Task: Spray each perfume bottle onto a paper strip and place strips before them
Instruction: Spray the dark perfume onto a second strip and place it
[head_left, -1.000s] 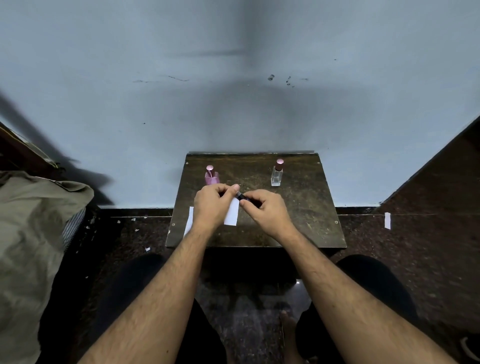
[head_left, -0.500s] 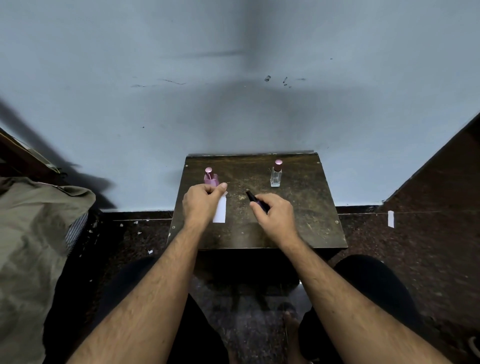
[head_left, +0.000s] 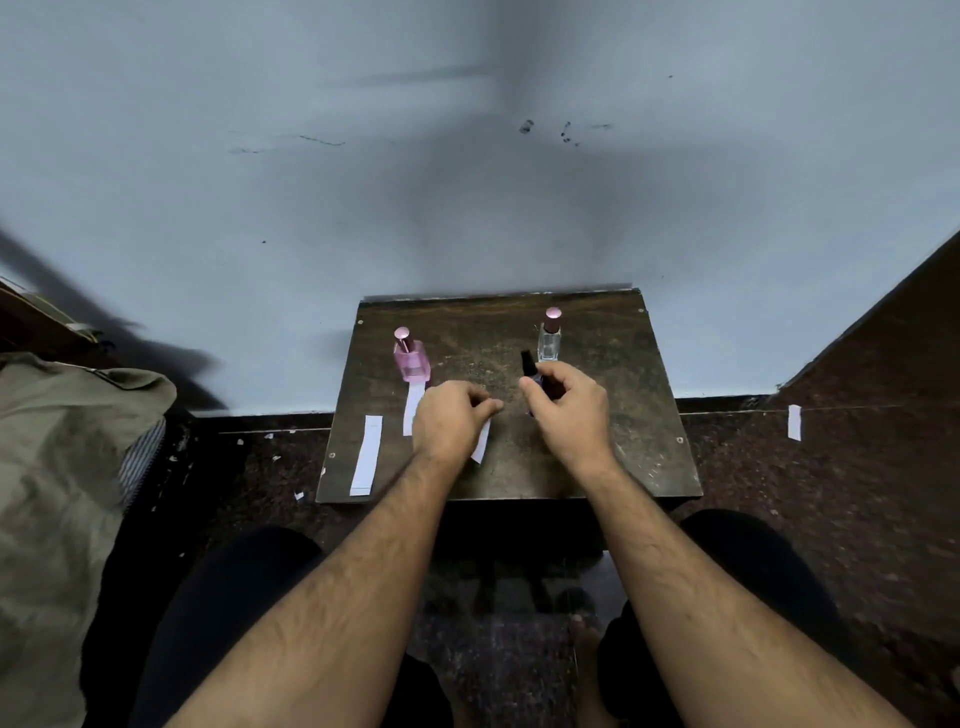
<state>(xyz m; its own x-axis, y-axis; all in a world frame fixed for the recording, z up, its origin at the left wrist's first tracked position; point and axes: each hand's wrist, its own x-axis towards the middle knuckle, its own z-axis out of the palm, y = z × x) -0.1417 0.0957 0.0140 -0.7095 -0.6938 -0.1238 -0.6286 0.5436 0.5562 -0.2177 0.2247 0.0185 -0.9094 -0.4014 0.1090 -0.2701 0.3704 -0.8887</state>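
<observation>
R hand (head_left: 569, 402) grips dark bottle (head_left: 531, 370) upright; L hand (head_left: 451, 422) curled over strip (head_left: 481, 441).

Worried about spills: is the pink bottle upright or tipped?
Upright. The pink bottle stands on its base on the table, cap on top.

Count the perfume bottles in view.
3: the pink bottle back left on the table, the clear bottle back right, the small dark bottle in the right hand.
</observation>
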